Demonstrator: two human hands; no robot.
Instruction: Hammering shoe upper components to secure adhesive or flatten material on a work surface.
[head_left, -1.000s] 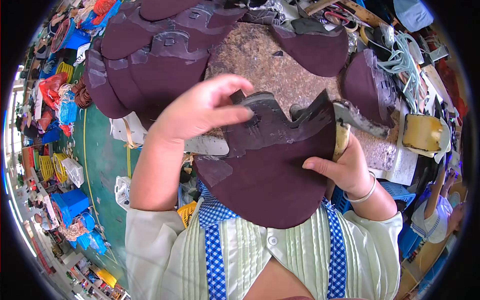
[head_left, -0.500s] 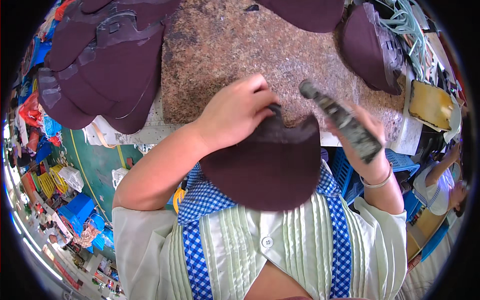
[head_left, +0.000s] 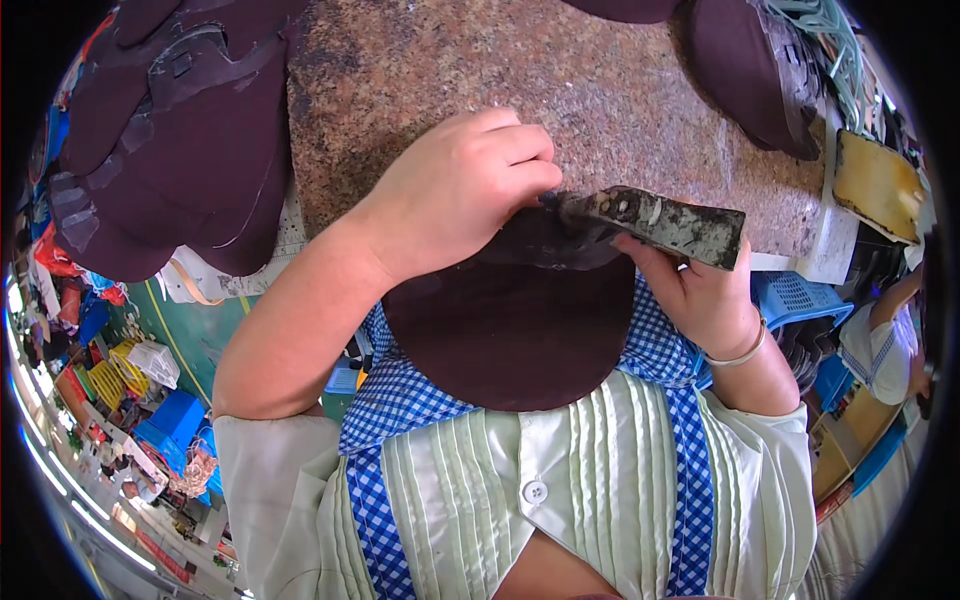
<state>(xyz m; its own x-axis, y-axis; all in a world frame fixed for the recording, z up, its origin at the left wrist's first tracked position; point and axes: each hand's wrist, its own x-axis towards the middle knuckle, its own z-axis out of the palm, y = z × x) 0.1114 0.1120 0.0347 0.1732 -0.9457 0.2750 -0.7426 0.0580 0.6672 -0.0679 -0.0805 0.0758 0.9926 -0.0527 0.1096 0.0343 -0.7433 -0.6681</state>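
A dark maroon panel (head_left: 515, 330) with a rounded near end hangs over the table's front edge, against my apron. My left hand (head_left: 470, 190) is closed on its far edge, thumb and fingertips pinching the darker strip there. My right hand (head_left: 705, 290) grips a worn, grey-stained hammer (head_left: 665, 225) just beyond the panel's right side. The hammer's round face lies at the panel's far edge, close beside my left fingertips; whether it touches cannot be told. Most of the hammer's handle is hidden by my right hand.
The speckled stone slab (head_left: 420, 70) lies on the table ahead. Stacked maroon panels (head_left: 190, 180) are at the left, and another maroon piece (head_left: 740, 70) at the right. Beyond it are pale cords (head_left: 835, 45), a yellowish block (head_left: 878, 188) and a blue basket (head_left: 800, 300) below.
The hammer has come down and left from a raised, slanted position to the panel's far edge, beside my left fingers. My left hand still pinches the panel.
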